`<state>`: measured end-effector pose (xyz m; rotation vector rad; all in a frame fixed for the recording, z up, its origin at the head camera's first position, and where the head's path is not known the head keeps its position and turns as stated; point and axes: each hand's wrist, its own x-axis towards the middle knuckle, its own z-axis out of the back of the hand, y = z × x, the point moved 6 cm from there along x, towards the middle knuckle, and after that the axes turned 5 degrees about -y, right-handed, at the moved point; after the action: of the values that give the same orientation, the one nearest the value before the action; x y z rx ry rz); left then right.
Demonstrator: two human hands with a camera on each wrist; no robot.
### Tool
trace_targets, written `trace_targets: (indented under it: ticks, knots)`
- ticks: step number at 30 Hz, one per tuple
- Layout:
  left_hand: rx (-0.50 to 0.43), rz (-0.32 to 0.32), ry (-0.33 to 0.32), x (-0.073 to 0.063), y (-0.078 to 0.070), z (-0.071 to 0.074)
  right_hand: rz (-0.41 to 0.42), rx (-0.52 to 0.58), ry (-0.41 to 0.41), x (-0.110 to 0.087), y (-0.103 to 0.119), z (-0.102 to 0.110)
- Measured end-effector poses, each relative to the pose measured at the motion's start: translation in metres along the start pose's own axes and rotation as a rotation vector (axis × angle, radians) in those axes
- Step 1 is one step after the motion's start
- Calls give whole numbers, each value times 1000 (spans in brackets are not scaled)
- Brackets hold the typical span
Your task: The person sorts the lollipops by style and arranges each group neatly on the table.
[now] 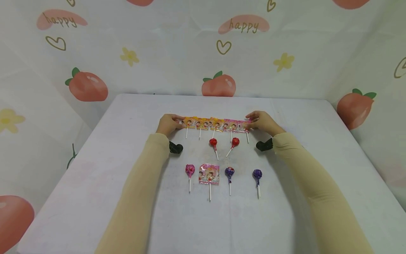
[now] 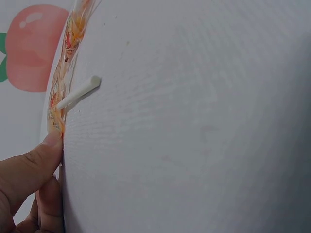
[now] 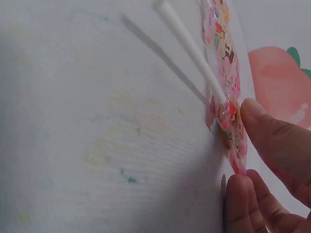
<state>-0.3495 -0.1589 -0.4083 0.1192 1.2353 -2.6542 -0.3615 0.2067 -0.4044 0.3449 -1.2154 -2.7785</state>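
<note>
My left hand [image 1: 168,124] pinches the left end of an orange-wrapped flat lollipop [image 1: 190,122], the leftmost in a row; the left wrist view shows its white stick [image 2: 80,92] pointing away from the thumb [image 2: 52,138]. At the row's right end, my right hand [image 1: 263,121] touches a pink-wrapped flat lollipop [image 1: 243,126], thumb [image 3: 255,109] and fingers [image 3: 238,194] spread apart at its edge. Between them lie two orange-wrapped lollipops [image 1: 202,123] and another pink-wrapped one [image 1: 230,125], sticks toward me.
Two red round lollipops [image 1: 213,141] lie below the row. Nearer me are a pink round lollipop [image 1: 190,170], a flat pink-wrapped lollipop [image 1: 209,174] and two purple round ones [image 1: 229,171]. All rest on a white-covered table [image 1: 127,106] with a printed cloth [image 1: 177,42] behind.
</note>
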Motion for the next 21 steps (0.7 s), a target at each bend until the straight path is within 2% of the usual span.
trace_targets:
  ticks: [9, 15, 21]
  knots:
    - [8, -7, -1, 2, 1, -1, 30, 29, -49, -10, 8, 14]
    - [8, -7, 0, 4, 3, 0, 85, 84, -85, -23, 28, 28]
    - [11, -27, 10, 3, 0, 0, 147, 168, -124, -45, 57, 38]
